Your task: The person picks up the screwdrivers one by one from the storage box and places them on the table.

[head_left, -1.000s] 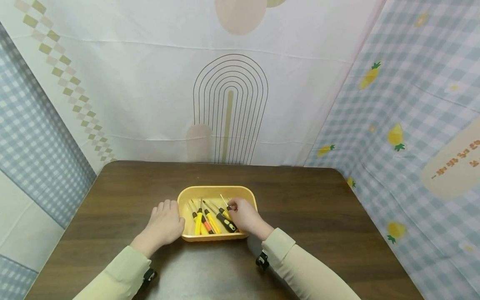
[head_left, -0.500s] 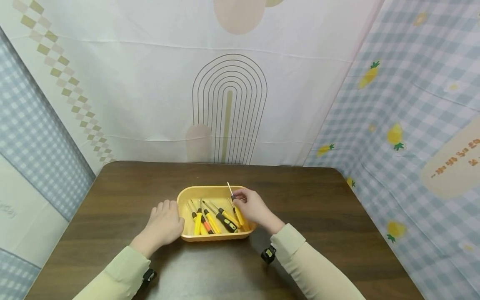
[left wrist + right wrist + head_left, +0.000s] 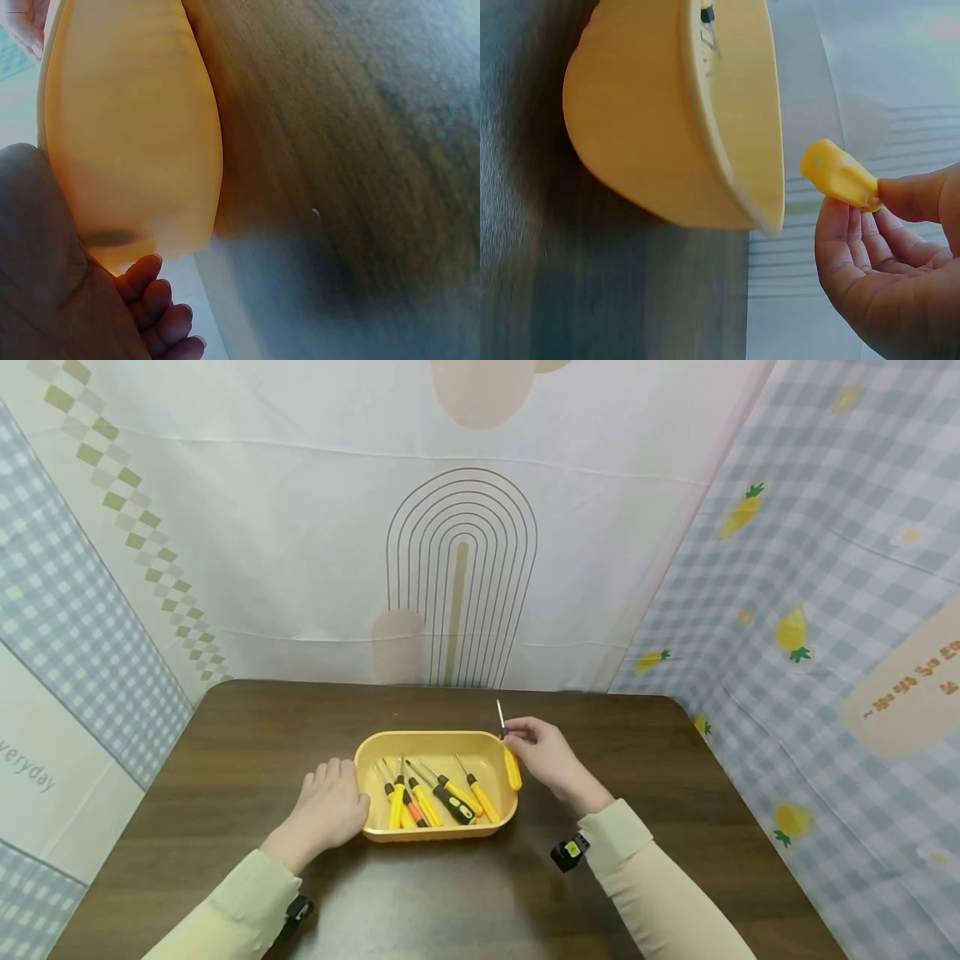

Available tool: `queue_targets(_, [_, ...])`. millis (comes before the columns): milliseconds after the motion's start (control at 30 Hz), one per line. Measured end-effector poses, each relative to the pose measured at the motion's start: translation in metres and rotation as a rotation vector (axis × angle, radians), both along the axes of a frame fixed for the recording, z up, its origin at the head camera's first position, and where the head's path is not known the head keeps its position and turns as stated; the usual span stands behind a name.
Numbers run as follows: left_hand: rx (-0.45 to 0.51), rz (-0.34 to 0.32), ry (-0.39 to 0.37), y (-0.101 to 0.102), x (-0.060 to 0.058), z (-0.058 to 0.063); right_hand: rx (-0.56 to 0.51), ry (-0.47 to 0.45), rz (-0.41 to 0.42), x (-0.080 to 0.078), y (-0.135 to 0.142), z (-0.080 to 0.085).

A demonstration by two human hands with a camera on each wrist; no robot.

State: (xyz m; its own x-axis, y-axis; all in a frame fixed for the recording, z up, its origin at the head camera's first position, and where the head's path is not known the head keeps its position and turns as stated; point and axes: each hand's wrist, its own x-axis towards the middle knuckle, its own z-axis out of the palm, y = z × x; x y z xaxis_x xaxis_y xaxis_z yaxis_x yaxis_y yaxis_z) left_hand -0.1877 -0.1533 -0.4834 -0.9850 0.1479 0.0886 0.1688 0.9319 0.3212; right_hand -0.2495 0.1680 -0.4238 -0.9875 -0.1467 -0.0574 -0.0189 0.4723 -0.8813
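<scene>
My right hand (image 3: 551,756) pinches a screwdriver (image 3: 512,766) with a yellow handle between thumb and fingertips, just beyond the right rim of a yellow plastic bin (image 3: 435,834). The screwdriver's thin shaft points up. In the right wrist view, the yellow handle's end (image 3: 840,174) faces the camera and hides the shaft. My left hand (image 3: 330,802) holds the bin's left end, with the thumb at the rim and the fingers (image 3: 154,300) along the outside. Several screwdrivers lie inside the bin, including a thick black-and-yellow one (image 3: 453,806) and an orange-and-black one (image 3: 412,810).
The bin stands on a dark wooden table (image 3: 420,902). A white printed cloth (image 3: 300,568) hangs behind the table's far edge, and a blue checked cloth (image 3: 810,568) hangs on the right. Black straps with small devices sit at both wrists.
My right hand has lifted the screwdriver out of the bin and carried it right, past the rim. My left hand has stayed at the bin's left end.
</scene>
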Motion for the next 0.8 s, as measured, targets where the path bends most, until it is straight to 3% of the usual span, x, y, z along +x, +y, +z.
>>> queue_targets(467, [0.004,-0.004,-0.017,0.000,0.000,0.003,-0.056,-0.082,-0.055,-0.011,0.036,-0.012])
queue_targets(800, [0.005,0.005,-0.031,0.000,0.000,0.001,0.026,-0.132,-0.130,-0.020,0.056,-0.041])
